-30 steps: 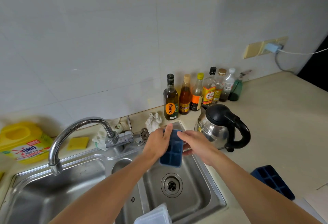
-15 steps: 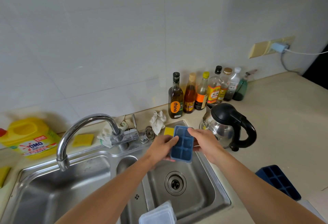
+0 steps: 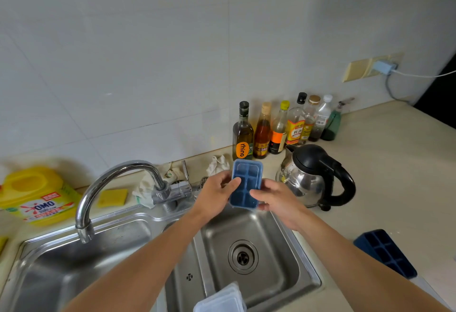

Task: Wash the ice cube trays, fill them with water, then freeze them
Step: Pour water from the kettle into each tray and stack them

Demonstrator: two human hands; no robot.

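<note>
Both hands hold a blue ice cube tray [image 3: 246, 183] with a clear lid over the back of the right sink basin [image 3: 278, 257]. My left hand [image 3: 214, 193] grips its left edge, thumb on top. My right hand [image 3: 276, 200] grips its right edge, thumb across the cells. A second dark blue tray [image 3: 385, 252] lies on the counter at the right, open side up. A clear lid [image 3: 219, 299] leans on the sink's front edge. The tap [image 3: 118, 183] points over the left basin [image 3: 74, 269]; no water runs.
A steel kettle [image 3: 313, 178] with a black handle stands right of the sink. Several bottles [image 3: 278, 129] line the wall behind it. A yellow detergent jug [image 3: 37, 195], a yellow sponge [image 3: 112, 197] and rags [image 3: 217, 164] sit behind the sink.
The tray has been turned from tilted and facing away to lie flatter, top up, and raised slightly toward the back of the sink. Both hands kept their hold.
</note>
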